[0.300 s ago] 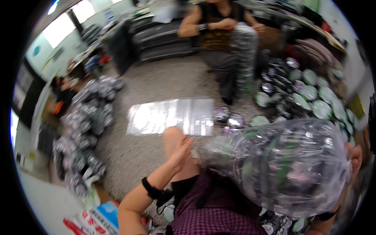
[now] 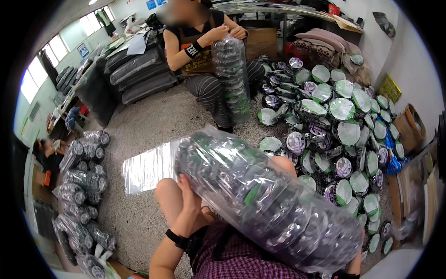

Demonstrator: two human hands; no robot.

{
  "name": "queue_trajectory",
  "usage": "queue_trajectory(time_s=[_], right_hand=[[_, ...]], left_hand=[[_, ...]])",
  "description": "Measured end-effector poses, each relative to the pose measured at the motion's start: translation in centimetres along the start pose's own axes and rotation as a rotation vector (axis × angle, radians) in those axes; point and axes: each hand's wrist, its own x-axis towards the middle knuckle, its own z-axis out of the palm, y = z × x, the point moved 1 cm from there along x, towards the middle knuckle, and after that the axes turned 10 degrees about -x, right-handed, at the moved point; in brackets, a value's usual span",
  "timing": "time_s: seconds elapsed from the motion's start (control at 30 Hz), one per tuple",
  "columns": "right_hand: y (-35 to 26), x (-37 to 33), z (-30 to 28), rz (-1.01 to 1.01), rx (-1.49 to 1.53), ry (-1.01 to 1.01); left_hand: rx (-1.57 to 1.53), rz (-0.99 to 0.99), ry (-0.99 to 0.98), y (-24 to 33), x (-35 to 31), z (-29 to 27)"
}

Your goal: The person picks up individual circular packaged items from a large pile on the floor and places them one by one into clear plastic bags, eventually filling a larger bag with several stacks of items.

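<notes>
A long, bulging clear plastic bag (image 2: 260,186) packed with stacked round packs lies slantwise across my lap, from the middle of the view down to the lower right. My left hand (image 2: 189,195) holds its far left end from below, the thumb side showing against the plastic and the other fingers partly hidden. At the near right end, my right hand (image 2: 357,255) grips the bag; most of that hand is behind the plastic. Beyond the bag's left end, flat clear plastic bags (image 2: 146,169) lie on the floor.
A big heap of round packs (image 2: 344,132) with green-white and purple faces covers the floor at right. Filled bags (image 2: 76,186) line the left side. Opposite me a seated person (image 2: 200,51) holds an upright filled bag (image 2: 231,76). Dark wrapped stacks (image 2: 144,76) stand behind.
The filled bag has swung from the right to lie across my lap, its far end moving left. My left hand, outstretched and free before, now holds that end. The view has turned right.
</notes>
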Motion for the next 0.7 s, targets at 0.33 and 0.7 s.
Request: queue_trajectory(time_s=[0.33, 0.7], right_hand=[[-19.5, 4.9, 1.4, -0.348, 0.042, -0.23], [-6.4, -16.3, -14.0, 0.292, -0.945, 0.461]], left_hand=[[0.251, 0.297, 0.414, 7.1, -1.1, 5.3], [0.396, 0.665, 0.518, 13.5, -4.9, -3.7]])
